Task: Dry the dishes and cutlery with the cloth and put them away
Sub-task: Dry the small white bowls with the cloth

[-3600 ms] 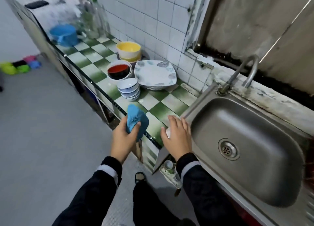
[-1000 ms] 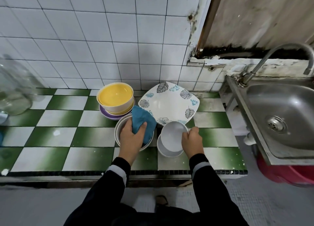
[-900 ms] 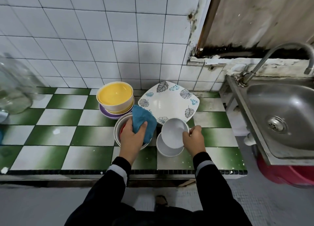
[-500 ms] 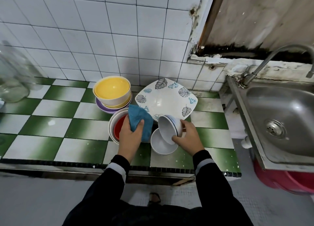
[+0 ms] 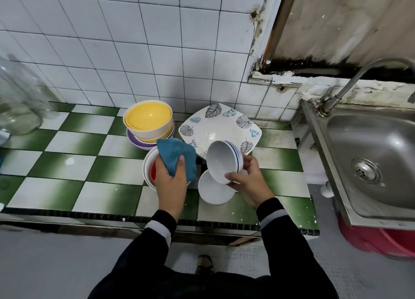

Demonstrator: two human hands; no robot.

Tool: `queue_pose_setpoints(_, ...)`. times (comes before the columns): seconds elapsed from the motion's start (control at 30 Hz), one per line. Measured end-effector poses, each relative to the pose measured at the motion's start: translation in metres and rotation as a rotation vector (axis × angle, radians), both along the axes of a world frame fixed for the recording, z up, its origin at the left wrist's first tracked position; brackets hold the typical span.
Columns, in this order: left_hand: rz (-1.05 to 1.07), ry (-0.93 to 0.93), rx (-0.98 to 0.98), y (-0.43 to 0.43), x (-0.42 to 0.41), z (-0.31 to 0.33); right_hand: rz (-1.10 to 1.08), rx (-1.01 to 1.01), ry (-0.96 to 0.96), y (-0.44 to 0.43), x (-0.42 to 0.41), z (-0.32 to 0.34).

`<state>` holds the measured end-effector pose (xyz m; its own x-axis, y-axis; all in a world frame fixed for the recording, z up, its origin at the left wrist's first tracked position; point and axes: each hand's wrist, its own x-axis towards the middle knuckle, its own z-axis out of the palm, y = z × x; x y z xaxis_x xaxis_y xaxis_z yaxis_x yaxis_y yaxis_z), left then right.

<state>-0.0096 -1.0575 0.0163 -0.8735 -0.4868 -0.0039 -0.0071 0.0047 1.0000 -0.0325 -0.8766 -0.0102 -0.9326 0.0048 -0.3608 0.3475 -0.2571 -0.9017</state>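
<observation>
Head view, one moment at the tiled table (image 5: 74,164).

**Hands.** The left hand (image 5: 171,182) grips a bunched blue cloth (image 5: 177,156), fingers curled round it, above a white bowl with a red inside (image 5: 150,167). The right hand (image 5: 249,182) holds a small white bowl (image 5: 224,161) with blue rim lines, thumb on the near edge and fingers behind. This bowl is lifted clear of the table and tilted, its opening turned toward the cloth. Cloth and bowl are near each other but not touching, and the two hands are apart.

**Other items.** Directly under the lifted bowl sits a lower white bowl (image 5: 213,192) on the table. Whether it is one bowl or the top of a stack cannot be told. Against the wall stand a yellow bowl (image 5: 148,121), nested in others on a purple dish (image 5: 134,142), and a square leaf-patterned plate (image 5: 219,128). A steel sink (image 5: 381,164) adjoins the table on the right.

**Progress, as judged.** The task appears to be at an early stage. One bowl is presented for wiping and the wipe itself has not begun.

- Nothing in view shows that any piece is already dried.
- All crockery seen is on the table, so none appears to have been put away.
- Every bowl, the dish and the plate remain outstanding.
- No cutlery is visible.
- No rack, shelf or cupboard is in view, so the place for storage cannot be stated.
</observation>
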Motion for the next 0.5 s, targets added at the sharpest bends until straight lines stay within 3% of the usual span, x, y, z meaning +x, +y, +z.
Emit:
queue_pose_setpoints(0.13, 0.029, 0.194, -0.13, 0.019, -0.001, 0.0, 0.024, -0.436, -0.108, -0.006, 0.004, 0.0)
queue_pose_setpoints(0.23, -0.18, 0.265, -0.539, 0.019, -0.009, -0.019, 0.042, -0.591, -0.132, -0.012, 0.006, -0.002)
queue_pose_setpoints(0.33, -0.486, 0.167, -0.861, 0.024, -0.013, -0.032, 0.063, -0.707, -0.084, -0.016, 0.005, -0.011)
queue_pose_setpoints(0.5, -0.69, -0.011, -0.896, 0.035, 0.0, -0.031, 0.094, -0.701, -0.074, -0.005, 0.007, -0.003)
